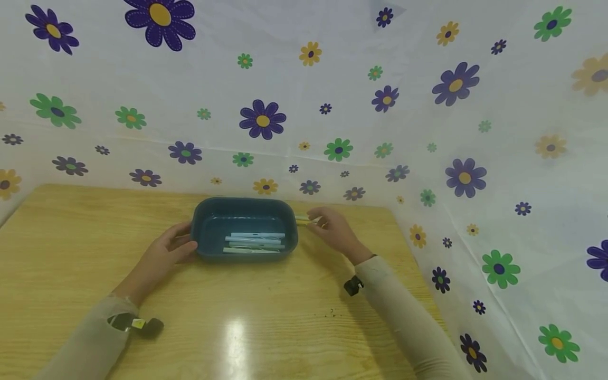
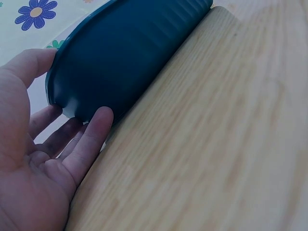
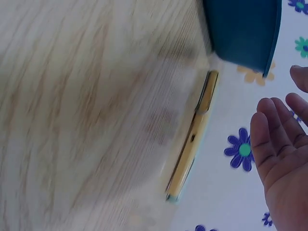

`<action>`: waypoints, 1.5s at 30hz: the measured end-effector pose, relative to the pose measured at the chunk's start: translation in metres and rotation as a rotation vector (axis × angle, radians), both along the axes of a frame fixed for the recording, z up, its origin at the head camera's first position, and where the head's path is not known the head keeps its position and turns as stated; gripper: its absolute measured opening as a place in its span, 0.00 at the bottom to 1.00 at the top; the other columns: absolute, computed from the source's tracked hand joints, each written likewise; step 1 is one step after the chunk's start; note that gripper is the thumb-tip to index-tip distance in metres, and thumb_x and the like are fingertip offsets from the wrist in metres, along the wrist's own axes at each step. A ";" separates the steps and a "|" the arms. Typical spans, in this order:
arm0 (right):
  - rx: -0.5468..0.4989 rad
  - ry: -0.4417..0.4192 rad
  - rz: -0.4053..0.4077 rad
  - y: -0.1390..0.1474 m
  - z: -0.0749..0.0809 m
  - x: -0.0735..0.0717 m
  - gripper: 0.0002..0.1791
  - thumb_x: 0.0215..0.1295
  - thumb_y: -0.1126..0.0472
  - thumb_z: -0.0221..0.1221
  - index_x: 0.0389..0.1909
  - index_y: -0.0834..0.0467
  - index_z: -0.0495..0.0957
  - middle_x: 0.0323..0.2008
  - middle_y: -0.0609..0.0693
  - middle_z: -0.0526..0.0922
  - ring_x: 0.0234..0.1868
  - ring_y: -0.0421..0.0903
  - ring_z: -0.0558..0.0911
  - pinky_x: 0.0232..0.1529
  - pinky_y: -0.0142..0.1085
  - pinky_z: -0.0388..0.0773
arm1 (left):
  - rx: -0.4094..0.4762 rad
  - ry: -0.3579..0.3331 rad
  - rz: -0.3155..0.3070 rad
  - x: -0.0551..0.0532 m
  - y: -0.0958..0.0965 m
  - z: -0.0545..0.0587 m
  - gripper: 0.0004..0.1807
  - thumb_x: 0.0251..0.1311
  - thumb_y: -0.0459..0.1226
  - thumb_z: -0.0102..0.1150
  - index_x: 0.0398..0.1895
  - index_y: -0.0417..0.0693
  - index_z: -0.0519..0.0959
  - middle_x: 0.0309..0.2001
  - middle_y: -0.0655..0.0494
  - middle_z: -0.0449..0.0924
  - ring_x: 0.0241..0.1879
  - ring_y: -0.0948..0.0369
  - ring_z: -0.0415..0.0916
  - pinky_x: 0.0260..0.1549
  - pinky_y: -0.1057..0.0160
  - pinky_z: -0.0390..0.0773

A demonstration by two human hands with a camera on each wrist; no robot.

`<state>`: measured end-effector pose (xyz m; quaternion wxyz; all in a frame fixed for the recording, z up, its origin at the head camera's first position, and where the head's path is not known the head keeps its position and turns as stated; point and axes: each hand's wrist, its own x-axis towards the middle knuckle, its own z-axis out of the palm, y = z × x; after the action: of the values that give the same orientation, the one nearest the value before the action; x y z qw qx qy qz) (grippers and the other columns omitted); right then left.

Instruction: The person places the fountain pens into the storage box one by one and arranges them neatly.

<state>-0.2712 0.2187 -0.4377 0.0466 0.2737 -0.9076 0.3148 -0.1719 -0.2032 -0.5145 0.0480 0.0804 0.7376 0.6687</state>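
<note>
Head view, left grip (image 1: 166, 250) holding smooth rounded bin (image 1: 242, 208), right grip (image 1: 335, 229) loose, seemingly beside slim pen (image 3: 191, 139)

One bin (image 1: 244, 255), no matter the view; at least four pens (image 1: 254, 240) in it, lying so close together that a further one could be hidden; one yellow pen (image 3: 191, 144) outside it, with a pale greenish edge alongside that may or may not be a second; at least five pens in all, then; two hands, one left hand (image 1: 159, 256) and one right hand (image 1: 334, 230); two sleeves (image 1: 404, 311), one to each arm; two dark wrist devices (image 1: 352, 285), again one per arm; one yellow tag (image 1: 138, 323), on the left device; one table (image 1: 190, 316); more than forty printed flowers (image 1: 263, 121), in three main colours, purple, green and yellow.
</note>
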 end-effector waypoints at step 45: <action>0.291 -0.119 0.217 -0.089 0.011 0.003 0.14 0.64 0.52 0.60 0.49 0.50 0.78 0.46 0.40 0.80 0.47 0.35 0.76 0.51 0.30 0.75 | -0.012 0.005 0.012 -0.001 0.000 0.000 0.35 0.62 0.48 0.58 0.70 0.55 0.59 0.69 0.50 0.61 0.60 0.65 0.69 0.48 0.64 0.80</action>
<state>-0.2683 0.1295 -0.4268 -0.0814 0.3548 -0.9099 0.1989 -0.1733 -0.2033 -0.5148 0.0428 0.0772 0.7423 0.6643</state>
